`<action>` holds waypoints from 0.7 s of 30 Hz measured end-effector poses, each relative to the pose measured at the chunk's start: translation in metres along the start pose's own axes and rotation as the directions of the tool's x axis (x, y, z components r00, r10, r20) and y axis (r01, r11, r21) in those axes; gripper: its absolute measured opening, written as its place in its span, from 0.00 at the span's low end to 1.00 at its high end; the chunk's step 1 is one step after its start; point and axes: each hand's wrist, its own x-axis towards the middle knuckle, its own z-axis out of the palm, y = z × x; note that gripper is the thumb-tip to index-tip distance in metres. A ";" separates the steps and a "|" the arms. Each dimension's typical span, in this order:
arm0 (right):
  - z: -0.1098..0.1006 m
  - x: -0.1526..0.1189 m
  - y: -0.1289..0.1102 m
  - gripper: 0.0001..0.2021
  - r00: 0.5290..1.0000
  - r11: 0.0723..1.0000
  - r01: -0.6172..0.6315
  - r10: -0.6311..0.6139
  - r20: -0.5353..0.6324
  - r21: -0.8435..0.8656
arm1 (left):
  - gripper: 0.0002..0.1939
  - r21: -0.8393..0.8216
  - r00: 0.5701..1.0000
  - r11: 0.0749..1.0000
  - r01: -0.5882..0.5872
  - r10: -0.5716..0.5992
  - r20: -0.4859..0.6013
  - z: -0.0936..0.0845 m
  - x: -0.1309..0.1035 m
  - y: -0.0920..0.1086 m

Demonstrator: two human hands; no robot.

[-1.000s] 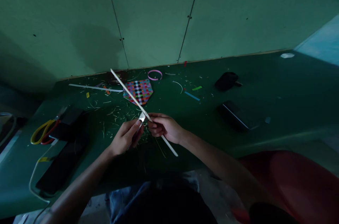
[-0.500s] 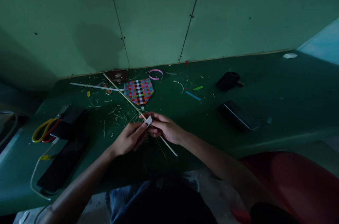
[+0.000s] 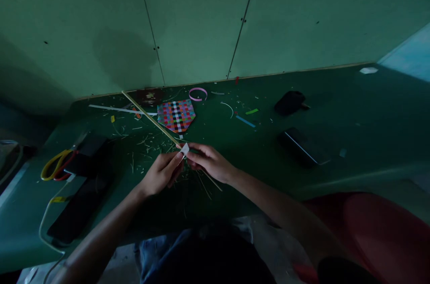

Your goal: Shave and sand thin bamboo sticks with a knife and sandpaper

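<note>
A long thin pale stick (image 3: 151,120) slants from the far left down through both hands, its lower end showing past my right hand. My left hand (image 3: 163,171) is closed, thumb and finger pinching a small white folded piece (image 3: 184,149) against the stick. Close against it, my right hand (image 3: 211,163) has its fingers curled around the stick just beside the white piece. Its fingertips are partly hidden. Just beyond the hands lies a woven piece of coloured strips (image 3: 176,116), with a pale strip (image 3: 124,110) reaching left from it.
Thin shavings and strip scraps (image 3: 148,143) litter the green tabletop (image 3: 242,158). Scissors with yellow and red handles (image 3: 58,163) and black items (image 3: 79,212) with a white cable (image 3: 42,225) lie left. A phone (image 3: 304,146), black pouch (image 3: 289,103) and purple ring strip (image 3: 198,94) also lie there.
The stick has shifted up and to the left through the hands, so less of its lower end shows. The white piece has moved slightly left and up with the fingers.
</note>
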 end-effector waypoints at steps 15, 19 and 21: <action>0.006 -0.004 -0.004 0.20 0.997 0.993 0.063 -0.067 -0.028 -0.102 | 0.27 0.036 0.999 0.998 -0.042 0.043 -0.011 0.002 0.000 -0.005; 0.010 -0.004 -0.004 0.15 0.987 0.981 0.135 -0.145 -0.064 -0.136 | 0.27 0.070 0.998 0.996 -0.052 0.054 -0.029 0.003 0.000 -0.003; 0.011 -0.004 -0.004 0.13 0.980 0.974 0.166 -0.180 -0.083 -0.156 | 0.27 0.091 0.997 0.994 -0.064 0.067 -0.032 0.003 -0.001 -0.002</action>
